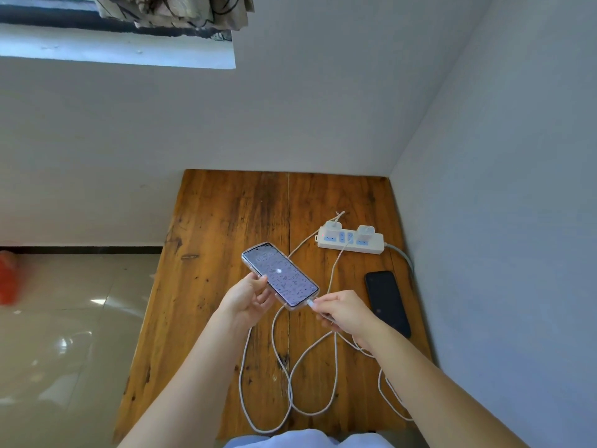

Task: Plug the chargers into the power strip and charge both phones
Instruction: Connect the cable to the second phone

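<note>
The lit phone (280, 276) is held above the table (213, 286) in the left hand (248, 299), grip closed on its edge. The right hand (342, 310) pinches the cable plug (310, 303) at the phone's bottom end; whether it is seated is hidden. Screen digits are unreadable. A dark phone (387, 302) lies beside the power strip (350, 242), both chargers (332, 228) plugged in.

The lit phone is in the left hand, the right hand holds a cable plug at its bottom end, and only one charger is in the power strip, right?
Not quite: the head view shows two chargers in the power strip. The rest holds: the left hand holds the lit phone and the right hand holds the cable plug at its bottom end.
</note>
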`<control>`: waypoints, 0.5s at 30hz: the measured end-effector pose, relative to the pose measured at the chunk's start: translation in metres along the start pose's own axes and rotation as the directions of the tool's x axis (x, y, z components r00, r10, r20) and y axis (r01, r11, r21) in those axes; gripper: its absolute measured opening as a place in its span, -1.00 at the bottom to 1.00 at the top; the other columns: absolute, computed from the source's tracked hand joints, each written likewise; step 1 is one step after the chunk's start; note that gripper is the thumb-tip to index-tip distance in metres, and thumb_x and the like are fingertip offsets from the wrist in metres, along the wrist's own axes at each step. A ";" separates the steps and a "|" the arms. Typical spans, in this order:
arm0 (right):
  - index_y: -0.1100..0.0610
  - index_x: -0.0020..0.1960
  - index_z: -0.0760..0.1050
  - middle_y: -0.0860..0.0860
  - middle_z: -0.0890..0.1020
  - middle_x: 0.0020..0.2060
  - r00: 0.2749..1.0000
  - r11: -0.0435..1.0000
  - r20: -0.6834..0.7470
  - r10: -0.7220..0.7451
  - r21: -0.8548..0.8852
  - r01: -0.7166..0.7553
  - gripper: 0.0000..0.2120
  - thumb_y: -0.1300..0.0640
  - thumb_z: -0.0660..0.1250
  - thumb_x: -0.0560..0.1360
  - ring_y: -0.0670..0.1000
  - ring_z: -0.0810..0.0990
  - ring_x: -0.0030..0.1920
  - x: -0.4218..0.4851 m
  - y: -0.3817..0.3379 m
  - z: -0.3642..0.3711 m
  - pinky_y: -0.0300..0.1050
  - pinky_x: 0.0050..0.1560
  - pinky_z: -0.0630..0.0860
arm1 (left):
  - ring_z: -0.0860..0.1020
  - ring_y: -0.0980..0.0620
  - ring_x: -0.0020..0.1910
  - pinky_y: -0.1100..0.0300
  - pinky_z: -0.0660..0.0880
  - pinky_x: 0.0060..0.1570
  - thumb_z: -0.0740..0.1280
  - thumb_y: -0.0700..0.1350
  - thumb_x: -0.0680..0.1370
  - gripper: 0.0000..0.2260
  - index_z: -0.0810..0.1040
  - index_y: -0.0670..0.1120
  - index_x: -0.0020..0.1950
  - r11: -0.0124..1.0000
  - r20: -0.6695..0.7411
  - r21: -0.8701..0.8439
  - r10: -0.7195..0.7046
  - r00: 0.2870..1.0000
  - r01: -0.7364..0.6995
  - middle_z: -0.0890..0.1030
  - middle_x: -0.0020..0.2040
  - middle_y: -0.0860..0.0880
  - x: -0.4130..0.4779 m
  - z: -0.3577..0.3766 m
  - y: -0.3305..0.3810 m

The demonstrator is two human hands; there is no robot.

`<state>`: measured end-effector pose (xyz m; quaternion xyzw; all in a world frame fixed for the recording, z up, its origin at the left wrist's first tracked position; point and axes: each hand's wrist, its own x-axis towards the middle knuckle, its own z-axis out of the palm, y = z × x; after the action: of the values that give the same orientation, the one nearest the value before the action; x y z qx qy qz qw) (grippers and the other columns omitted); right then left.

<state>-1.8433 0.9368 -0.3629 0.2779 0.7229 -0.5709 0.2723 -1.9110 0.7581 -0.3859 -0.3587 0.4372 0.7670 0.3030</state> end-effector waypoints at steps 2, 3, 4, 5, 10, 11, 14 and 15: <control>0.07 -0.04 0.61 0.04 0.64 -0.15 1.000 1.000 -0.017 0.014 0.017 -0.013 -0.93 0.13 0.36 0.50 -0.02 0.61 -0.15 0.005 0.000 0.004 -0.27 -0.28 0.54 | 0.59 -0.11 0.11 0.09 0.57 -0.20 0.21 -0.33 0.57 -0.62 0.41 -0.08 0.36 1.000 -0.003 0.008 -0.003 1.000 0.003 0.59 0.16 -0.16 0.006 -0.002 0.002; 0.06 -0.05 0.61 0.03 0.65 -0.14 0.999 1.000 -0.026 0.021 0.021 -0.020 -0.94 0.14 0.37 0.50 0.00 0.62 -0.13 0.008 0.000 0.007 -0.27 -0.26 0.56 | 0.58 -0.11 0.11 0.09 0.57 -0.21 0.21 -0.34 0.57 -0.62 0.41 -0.08 0.36 1.000 -0.001 0.009 -0.005 1.000 0.005 0.59 0.18 -0.16 0.009 -0.003 0.004; 0.07 -0.05 0.61 0.03 0.65 -0.13 0.999 0.999 -0.033 0.026 0.022 -0.025 -0.93 0.14 0.37 0.49 0.01 0.63 -0.11 0.011 0.000 0.009 -0.26 -0.24 0.57 | 0.58 -0.11 0.12 0.09 0.57 -0.20 0.22 -0.34 0.57 -0.61 0.41 -0.08 0.36 1.000 0.002 0.008 -0.008 1.000 0.008 0.58 0.19 -0.16 0.011 -0.003 0.005; 0.08 -0.03 0.62 0.04 0.65 -0.13 0.999 0.999 -0.036 0.030 0.024 -0.029 -0.92 0.14 0.37 0.49 0.01 0.63 -0.11 0.013 0.000 0.011 -0.25 -0.22 0.58 | 0.58 -0.11 0.12 0.09 0.58 -0.18 0.22 -0.34 0.56 -0.62 0.41 -0.08 0.36 1.000 0.002 0.008 -0.010 1.000 0.010 0.57 0.19 -0.17 0.014 -0.004 0.006; 0.10 0.02 0.62 0.03 0.66 -0.16 0.998 0.999 -0.038 0.042 0.020 -0.041 -0.87 0.15 0.37 0.49 -0.01 0.63 -0.15 0.024 -0.001 0.020 -0.24 -0.21 0.58 | 0.60 -0.08 0.07 0.10 0.56 -0.17 0.23 -0.28 0.58 -0.72 0.46 -0.16 0.28 0.999 -0.011 0.032 -0.023 1.000 0.023 0.61 0.12 -0.17 0.029 -0.010 0.010; 0.11 0.03 0.62 0.02 0.66 -0.16 0.998 0.999 -0.044 0.049 0.020 -0.049 -0.87 0.15 0.38 0.49 -0.01 0.63 -0.15 0.026 -0.002 0.022 -0.24 -0.22 0.57 | 0.60 -0.08 0.07 0.10 0.56 -0.17 0.23 -0.28 0.58 -0.74 0.46 -0.15 0.27 0.999 -0.005 0.037 -0.025 1.000 0.025 0.62 0.11 -0.17 0.032 -0.012 0.010; 0.11 0.03 0.62 0.02 0.66 -0.15 0.996 0.997 -0.056 0.074 0.040 -0.071 -0.86 0.16 0.38 0.49 0.00 0.63 -0.12 0.033 -0.003 0.028 -0.23 -0.21 0.55 | 0.59 -0.09 0.08 0.07 0.56 -0.14 0.21 -0.30 0.58 -0.73 0.45 -0.14 0.27 0.998 0.029 0.063 -0.023 0.999 0.021 0.62 0.12 -0.16 0.042 -0.016 0.012; 0.11 0.03 0.62 0.03 0.66 -0.14 0.995 0.996 -0.056 0.080 0.054 -0.077 -0.86 0.16 0.38 0.49 0.01 0.63 -0.11 0.035 -0.003 0.029 -0.21 -0.19 0.56 | 0.59 -0.10 0.10 0.06 0.56 -0.13 0.20 -0.30 0.58 -0.72 0.44 -0.13 0.28 0.997 0.044 0.074 -0.023 0.999 0.020 0.62 0.13 -0.16 0.045 -0.017 0.012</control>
<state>-1.8679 0.9106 -0.3917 0.3293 0.7042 -0.5700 0.2662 -1.9412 0.7443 -0.4235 -0.3347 0.4542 0.7551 0.3339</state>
